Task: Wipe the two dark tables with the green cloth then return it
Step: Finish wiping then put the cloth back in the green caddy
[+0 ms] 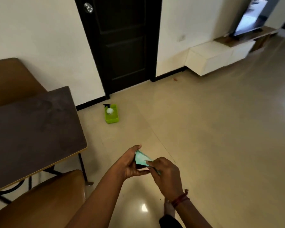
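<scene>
A folded green cloth (141, 159) is held between both hands over the floor, low in the middle of the view. My left hand (131, 162) grips its left side, fingers curled round the fold. My right hand (164, 174) pinches its right edge. One dark table (30, 129) stands at the left, apart from my hands, with faint smears on its top. Only this one dark table is in view.
A brown chair (44, 199) stands at the table's near side and another (11, 79) behind it. On the floor by the wall a lime-green tray (113, 119) holds a spray bottle (109, 109). A black door (122, 41) and a white TV cabinet (215, 58) lie beyond.
</scene>
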Demonstrator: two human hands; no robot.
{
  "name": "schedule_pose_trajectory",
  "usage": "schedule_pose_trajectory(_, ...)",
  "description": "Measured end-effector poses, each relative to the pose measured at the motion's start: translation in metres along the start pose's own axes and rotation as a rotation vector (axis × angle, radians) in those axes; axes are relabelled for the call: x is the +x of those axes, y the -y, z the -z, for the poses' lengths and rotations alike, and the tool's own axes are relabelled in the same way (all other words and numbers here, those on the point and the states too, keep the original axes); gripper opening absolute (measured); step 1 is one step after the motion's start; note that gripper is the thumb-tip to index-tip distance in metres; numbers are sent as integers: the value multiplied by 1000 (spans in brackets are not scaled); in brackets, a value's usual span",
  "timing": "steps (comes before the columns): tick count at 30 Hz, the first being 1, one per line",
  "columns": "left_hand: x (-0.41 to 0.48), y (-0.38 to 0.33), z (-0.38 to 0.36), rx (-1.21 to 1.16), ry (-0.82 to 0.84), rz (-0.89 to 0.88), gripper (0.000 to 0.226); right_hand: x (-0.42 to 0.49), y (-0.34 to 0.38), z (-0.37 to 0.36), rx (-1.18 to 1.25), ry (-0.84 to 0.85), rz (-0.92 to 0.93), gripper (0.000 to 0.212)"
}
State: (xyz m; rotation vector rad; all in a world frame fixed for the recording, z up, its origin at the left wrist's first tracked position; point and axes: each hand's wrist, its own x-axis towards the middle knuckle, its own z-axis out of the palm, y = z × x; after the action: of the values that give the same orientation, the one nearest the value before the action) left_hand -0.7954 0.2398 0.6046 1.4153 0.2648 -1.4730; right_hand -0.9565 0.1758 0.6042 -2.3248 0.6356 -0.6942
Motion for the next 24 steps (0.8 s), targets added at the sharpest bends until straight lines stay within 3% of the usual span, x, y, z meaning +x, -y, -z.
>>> schedule_pose_trajectory(2,17,-30,-9,-21,-103,-55,31,30,-17,-1,-14,54,117,21)
schedule_pose_trajectory(4,25,-56,-12,-30,-170,-120,33,61,-31,3,47,93,164,17)
schedule_pose_trajectory(7,38,-97,-11,-35,-233,-259,33,113,-58,8,215,133,97,31)
schedule_pose_trajectory(9,47,-123,-10,-76,-225,-337,29,151,-77,7,291,141,2,35)
schedule_pose_trajectory(13,75,-176,3,-135,-182,-459,25,236,-114,-11,371,183,-362,11)
schedule_pose_trajectory(17,112,-229,23,-176,-123,-496,27,319,-138,-54,640,489,-816,32)
schedule_pose_trajectory(20,138,-270,42,-193,-113,-502,26,376,-137,-85,832,638,-957,34)
schedule_pose_trajectory(24,172,-316,78,-188,-160,-476,27,440,-134,-126,853,622,-1047,29)
